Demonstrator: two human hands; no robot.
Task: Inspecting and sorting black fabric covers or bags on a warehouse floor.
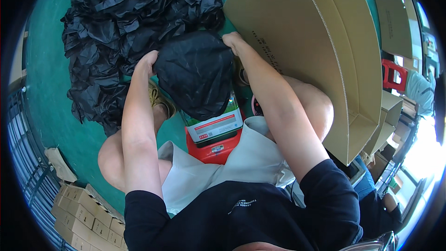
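Between my knees a piece of black cloth point(195, 72), perhaps a bag, is spread out. It lies over a white and green printed package point(214, 127), covering most of it. My left hand point(151, 60) is closed on the cloth's left edge. At its upper right edge my right hand point(232, 42) pinches it, so the cloth is stretched between the two hands. Below the package, part of a red plastic stool point(216, 152) shows. Beyond my left hand lies a large heap of crumpled black cloth point(125, 14).
A large open cardboard box point(297, 23) stands close by my right arm. Stacked cartons point(88, 214) are at the lower left, beside metal railings point(23, 153). Red stools point(394, 74) and more cardboard are at the right. Another person point(381, 209) is at the lower right. The floor point(51, 79) is green.
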